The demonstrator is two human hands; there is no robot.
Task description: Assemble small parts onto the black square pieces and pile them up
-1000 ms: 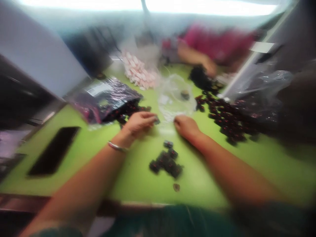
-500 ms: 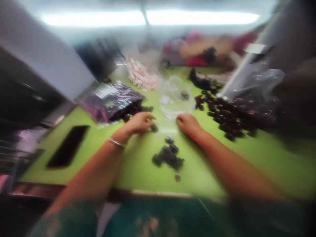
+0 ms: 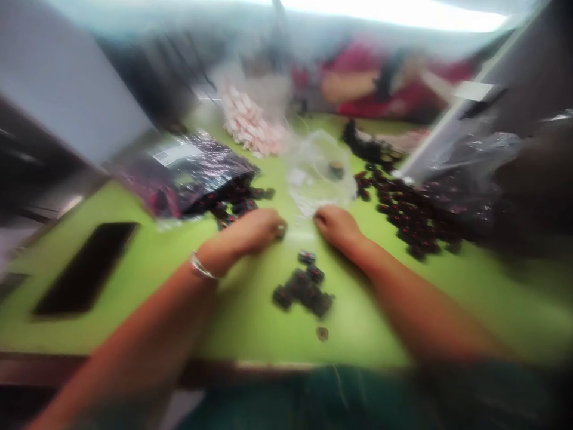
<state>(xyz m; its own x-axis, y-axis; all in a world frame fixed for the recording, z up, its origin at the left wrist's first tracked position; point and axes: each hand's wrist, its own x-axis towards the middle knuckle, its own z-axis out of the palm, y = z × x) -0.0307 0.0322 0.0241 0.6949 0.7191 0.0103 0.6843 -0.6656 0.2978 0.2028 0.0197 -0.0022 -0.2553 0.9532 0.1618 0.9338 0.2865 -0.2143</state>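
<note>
My left hand (image 3: pixel 257 230) seems to have its grip on a small dark block (image 3: pixel 281 230), pinched at the fingertips, but it is blurry. The block is just above the green tabletop (image 3: pixel 250 328). My right hand (image 3: pixel 338 226) is curled by the clear bag (image 3: pixel 322 161), and I cannot tell if its grip has anything. From between my hands, the bag is at 12 o'clock, a little heap of dark blocks (image 3: pixel 302 289) at 6 and a big dark pile (image 3: pixel 409 221) at 3. To do this well, I should pinch softly, hold both hands low and close, and not bump the heap.
</note>
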